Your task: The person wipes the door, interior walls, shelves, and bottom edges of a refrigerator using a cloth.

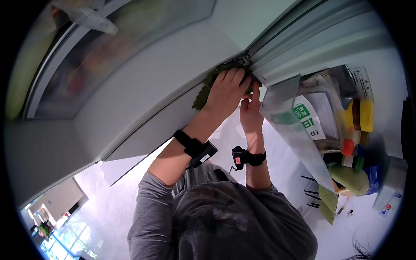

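Observation:
A dark green, crumpled cloth-like piece [200,98] lies against the cabinet edge by the metal hinge [246,58]. Over it is my left hand [227,89], its fingers bent and pressed onto the piece. My right hand [250,110] is just beside it, index finger pointing up along the corner and the other fingers curled in. What those curled fingers hold, if anything, is too small to make out. Both wrists carry black strapped devices.
At the right, a clear door bin [281,117] holds a white-and-green labelled pack [308,117], a yellow item [362,115] and bottles with red and green caps. A frosted drawer [125,47] is at upper left. A white panel [143,125] runs below my left forearm.

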{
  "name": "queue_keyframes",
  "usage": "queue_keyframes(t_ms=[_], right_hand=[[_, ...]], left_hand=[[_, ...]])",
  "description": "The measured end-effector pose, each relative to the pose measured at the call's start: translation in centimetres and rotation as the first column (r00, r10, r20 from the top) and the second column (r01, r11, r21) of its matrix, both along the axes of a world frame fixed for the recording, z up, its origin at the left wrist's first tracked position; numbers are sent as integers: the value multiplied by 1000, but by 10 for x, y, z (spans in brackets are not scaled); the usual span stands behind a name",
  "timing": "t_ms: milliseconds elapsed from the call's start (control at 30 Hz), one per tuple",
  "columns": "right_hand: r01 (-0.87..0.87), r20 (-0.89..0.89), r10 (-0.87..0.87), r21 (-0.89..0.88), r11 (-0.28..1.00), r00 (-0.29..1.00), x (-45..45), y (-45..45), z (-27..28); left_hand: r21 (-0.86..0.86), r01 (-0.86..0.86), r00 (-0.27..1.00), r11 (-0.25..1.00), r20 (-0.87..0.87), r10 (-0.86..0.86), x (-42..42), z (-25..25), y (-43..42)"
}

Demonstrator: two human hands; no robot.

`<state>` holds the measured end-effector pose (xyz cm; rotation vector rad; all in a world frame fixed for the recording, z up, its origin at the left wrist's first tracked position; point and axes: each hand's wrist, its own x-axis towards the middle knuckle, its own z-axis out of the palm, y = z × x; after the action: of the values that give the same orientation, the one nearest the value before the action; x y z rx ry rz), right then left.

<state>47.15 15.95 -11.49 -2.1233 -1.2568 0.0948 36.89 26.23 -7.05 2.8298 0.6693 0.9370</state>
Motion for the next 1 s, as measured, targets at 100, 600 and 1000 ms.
queue_keyframes(t_ms=[100, 600, 1000], right_hand=[[8, -164, 12, 120, 993, 986, 1, 2, -5], [-115, -421, 198, 213, 970, 885, -1, 10, 4], [-135, -42, 139, 101, 986, 989, 19, 10, 6]], left_hand=[[-41, -41, 998, 998, -51, 39, -3, 5, -6], [-95, -226, 974, 970, -7, 226, -20, 8, -27], [-177, -148, 988, 973, -76, 136, -4, 10, -13]])
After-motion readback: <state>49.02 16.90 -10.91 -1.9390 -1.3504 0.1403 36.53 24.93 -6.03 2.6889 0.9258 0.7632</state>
